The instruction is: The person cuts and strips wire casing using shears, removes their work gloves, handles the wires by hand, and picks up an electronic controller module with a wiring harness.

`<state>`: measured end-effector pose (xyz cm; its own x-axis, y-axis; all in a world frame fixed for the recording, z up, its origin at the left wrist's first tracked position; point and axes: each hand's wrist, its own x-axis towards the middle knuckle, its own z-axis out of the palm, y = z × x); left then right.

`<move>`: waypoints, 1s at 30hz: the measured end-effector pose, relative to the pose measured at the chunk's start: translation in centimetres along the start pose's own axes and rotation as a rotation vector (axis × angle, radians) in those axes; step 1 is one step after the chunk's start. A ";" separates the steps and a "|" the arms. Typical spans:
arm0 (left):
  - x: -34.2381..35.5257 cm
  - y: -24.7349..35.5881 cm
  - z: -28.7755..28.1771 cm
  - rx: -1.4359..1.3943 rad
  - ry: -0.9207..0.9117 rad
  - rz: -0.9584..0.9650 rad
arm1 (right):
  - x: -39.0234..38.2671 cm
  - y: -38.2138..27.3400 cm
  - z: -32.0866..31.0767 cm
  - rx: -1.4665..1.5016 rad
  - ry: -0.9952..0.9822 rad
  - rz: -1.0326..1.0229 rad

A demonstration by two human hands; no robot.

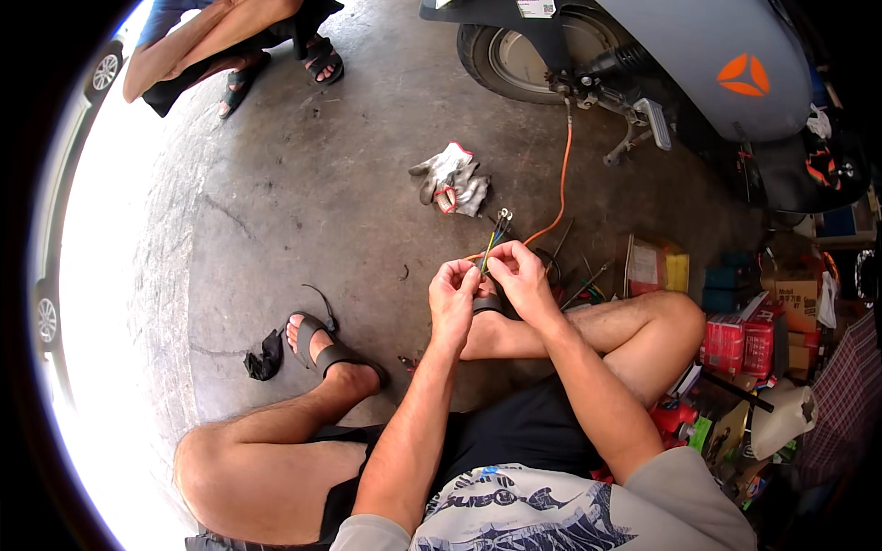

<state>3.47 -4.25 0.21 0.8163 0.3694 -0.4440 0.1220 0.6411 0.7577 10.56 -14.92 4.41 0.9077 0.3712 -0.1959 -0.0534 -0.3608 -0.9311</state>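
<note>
My left hand and my right hand meet over my sandalled right foot, fingertips close together. Both are closed in a pinch on thin wires, of which yellow-green and blue ones show above the fingers. Metal ring terminals tip the wires' far ends. An orange cable runs from the scooter's rear wheel hub down to behind my right hand. What lies right between the fingertips is too small to make out. Beyond the hands, a pair of white-and-grey work gloves rests crumpled on the floor.
A grey scooter stands at the far right. Several tools lie beside my right leg. Boxes and bottles crowd the right side. Near my left foot is a black plastic scrap. Another person squats at the far left.
</note>
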 end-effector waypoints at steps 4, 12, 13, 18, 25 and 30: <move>-0.1 0.2 -0.1 0.009 -0.059 -0.015 | -0.3 -0.8 0.5 0.030 -0.044 0.057; 0.0 -0.4 -0.4 0.108 -0.071 0.001 | 0.4 1.0 -0.4 -0.009 0.027 0.102; 0.0 -0.4 0.0 0.106 -0.064 -0.008 | 0.8 2.2 -0.9 -0.020 0.089 0.084; 1.5 -0.9 -2.4 0.125 0.066 0.082 | 2.9 -1.2 -6.6 0.009 0.119 -0.031; 3.8 -2.0 -6.0 0.173 0.167 0.115 | 0.9 -14.0 -24.4 -0.150 0.241 -0.221; 4.6 -2.4 -7.2 0.165 0.097 0.080 | -3.5 -11.1 -30.9 -0.115 0.353 -0.109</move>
<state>2.89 0.75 -7.07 0.7702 0.4824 -0.4172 0.1566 0.4911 0.8569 20.81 -38.64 24.88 0.9940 0.1027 0.0385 0.0798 -0.4362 -0.8963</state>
